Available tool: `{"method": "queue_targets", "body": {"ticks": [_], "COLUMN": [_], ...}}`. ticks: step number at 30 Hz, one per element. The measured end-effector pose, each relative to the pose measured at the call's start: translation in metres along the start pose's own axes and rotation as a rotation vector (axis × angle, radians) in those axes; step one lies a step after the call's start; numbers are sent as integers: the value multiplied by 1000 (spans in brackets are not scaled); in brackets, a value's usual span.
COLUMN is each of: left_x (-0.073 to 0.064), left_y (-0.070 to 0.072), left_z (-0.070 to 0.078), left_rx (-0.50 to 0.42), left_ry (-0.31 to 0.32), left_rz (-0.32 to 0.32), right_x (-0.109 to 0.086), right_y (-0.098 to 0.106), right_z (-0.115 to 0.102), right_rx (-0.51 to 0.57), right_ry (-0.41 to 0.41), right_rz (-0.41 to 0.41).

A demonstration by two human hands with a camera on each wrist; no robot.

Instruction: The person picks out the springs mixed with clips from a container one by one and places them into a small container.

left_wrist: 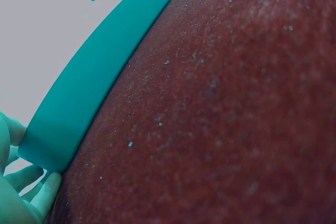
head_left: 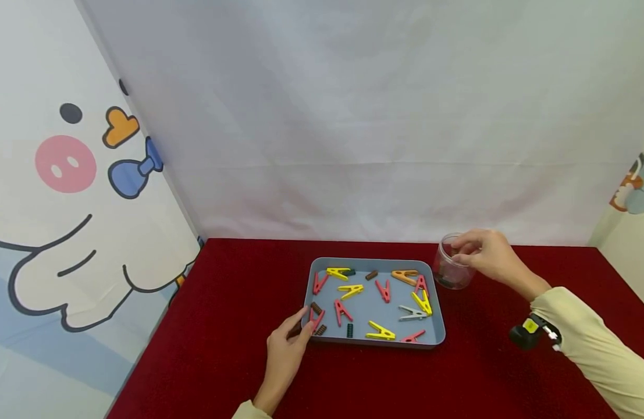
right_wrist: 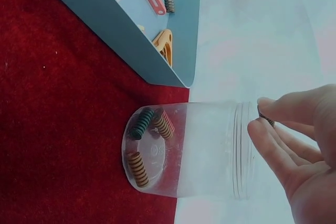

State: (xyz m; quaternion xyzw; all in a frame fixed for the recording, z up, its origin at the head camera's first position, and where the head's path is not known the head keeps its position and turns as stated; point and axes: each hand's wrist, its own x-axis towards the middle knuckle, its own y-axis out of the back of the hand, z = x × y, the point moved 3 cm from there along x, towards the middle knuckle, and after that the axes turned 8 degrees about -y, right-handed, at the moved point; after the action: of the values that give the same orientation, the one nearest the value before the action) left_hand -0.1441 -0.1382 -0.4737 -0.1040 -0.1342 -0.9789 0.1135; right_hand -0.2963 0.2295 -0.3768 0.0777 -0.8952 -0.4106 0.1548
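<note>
My right hand (head_left: 486, 256) is over the mouth of a clear plastic jar (right_wrist: 210, 150), pinching a small dark spring (right_wrist: 266, 119) between thumb and fingertips. Inside the jar, a green spring (right_wrist: 142, 123), a reddish-brown spring (right_wrist: 164, 124) and a brown spring (right_wrist: 138, 169) lie at the bottom. With thumb and fingers my left hand (head_left: 286, 349) grips the near left corner of a blue-grey tray (head_left: 374, 308). Spread over the tray are red clothespins (head_left: 342, 312), yellow clothespins (head_left: 381, 331), a grey clothespin (head_left: 413, 313), an orange clothespin (head_left: 405, 277) and several springs (head_left: 350, 330).
The jar stands just right of the tray on a dark red cloth (head_left: 222, 326). A white curtain (head_left: 374, 128) hangs behind the table, and a printed cartoon panel (head_left: 65, 233) runs along the left side.
</note>
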Motion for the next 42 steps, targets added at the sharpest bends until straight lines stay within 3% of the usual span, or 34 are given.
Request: {"method": "queue_targets", "body": {"ticks": [4, 19, 26, 33, 36, 42], "left_x": [-2, -2, 2, 2, 4, 3], "left_y": [0, -1, -3, -2, -3, -4], "left_z": [7, 7, -17, -12, -25, -26], "left_rx": [7, -28, -31, -54, -44, -23], "left_ry": [-6, -5, -14, -22, -22, -47], "left_rz": [-2, -15, -3, -12, -1, 17], "right_x": [0, 0, -2, -4, -5, -7], "right_y": [1, 2, 0, -6, -9, -12], "right_z": [0, -1, -4, -8, -11, -16], "right_rx": [10, -36, -8, 20, 29, 30], "right_ry": [7, -5, -13, 0, 21, 78], "right_rz": [9, 56, 37, 37, 40, 50]}}
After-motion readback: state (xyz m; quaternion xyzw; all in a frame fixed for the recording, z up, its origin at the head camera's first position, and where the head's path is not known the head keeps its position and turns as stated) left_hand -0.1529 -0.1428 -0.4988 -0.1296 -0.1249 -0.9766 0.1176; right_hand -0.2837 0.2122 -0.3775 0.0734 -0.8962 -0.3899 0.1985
